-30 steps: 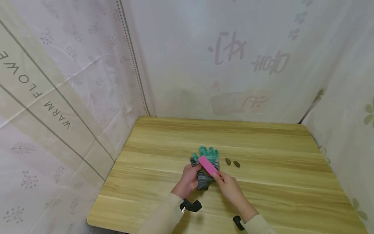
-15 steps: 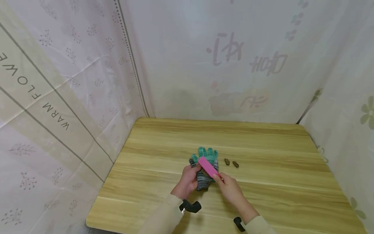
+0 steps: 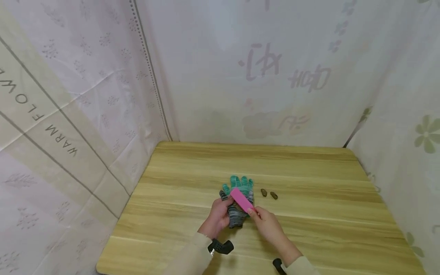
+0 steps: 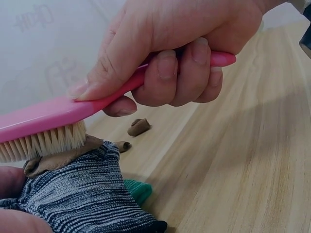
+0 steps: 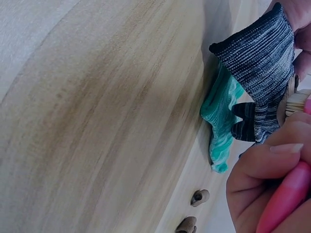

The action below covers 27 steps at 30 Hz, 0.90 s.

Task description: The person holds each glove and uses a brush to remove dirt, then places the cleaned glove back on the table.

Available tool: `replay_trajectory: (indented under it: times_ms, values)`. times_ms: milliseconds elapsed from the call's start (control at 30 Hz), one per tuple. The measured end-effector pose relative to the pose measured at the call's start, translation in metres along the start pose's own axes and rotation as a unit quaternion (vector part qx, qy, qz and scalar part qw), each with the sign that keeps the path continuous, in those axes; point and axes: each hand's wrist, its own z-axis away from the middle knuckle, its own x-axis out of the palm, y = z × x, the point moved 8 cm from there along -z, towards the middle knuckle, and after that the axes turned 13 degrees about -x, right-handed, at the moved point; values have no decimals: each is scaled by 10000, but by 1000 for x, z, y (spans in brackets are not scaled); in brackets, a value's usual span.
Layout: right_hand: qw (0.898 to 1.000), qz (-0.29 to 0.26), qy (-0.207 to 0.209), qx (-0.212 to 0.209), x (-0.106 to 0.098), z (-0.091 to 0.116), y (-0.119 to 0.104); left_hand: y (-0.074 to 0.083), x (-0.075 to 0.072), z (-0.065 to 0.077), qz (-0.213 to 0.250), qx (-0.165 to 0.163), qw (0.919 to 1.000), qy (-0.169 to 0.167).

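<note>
Head view shows two bare hands at a striped grey glove (image 3: 236, 218) over a wood-grain table (image 3: 178, 172). The left hand (image 3: 217, 215) is at the near left side of the glove, its thumb and fingers pinching the knit. To the glove's right, the right hand (image 3: 269, 226) has its fingers curled round the handle of a pink brush (image 3: 242, 200), with the thumb laid along the top where the handle meets the head. That head slants across the middle of the glove; in the left wrist view, its pale bristles (image 4: 48, 142) face down and touch a brown area (image 4: 65, 158) on the glove. Whether that brown part is joined to the knit I cannot tell. Just beyond the glove, and partly covered by it, a teal glove (image 3: 245, 187) lies on the table with its fingers pointing away from the person; the pictures do not settle whether the two gloves touch. To the right of the striped glove, and apart from it, lie two small brown pieces, one nearer (image 3: 263, 192) and one farther (image 3: 274, 195). Behind the glove, past the table's far edge, hangs a pale printed curtain (image 3: 206, 76).
</note>
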Motion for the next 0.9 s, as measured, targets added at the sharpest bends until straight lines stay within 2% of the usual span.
replay_trajectory:
  times_ms: [233,500,900]
  values:
    - [9999,-95,-55,20,3,1,3,-2,-3,1,78,-89,9999,-6]
    - [10000,14,37,-19,0,2,3,-1,-3,1,18,37,10000,-55]
    - [10000,-45,11,61,-5,4,6,5,-4,-3,-32,4,10000,42]
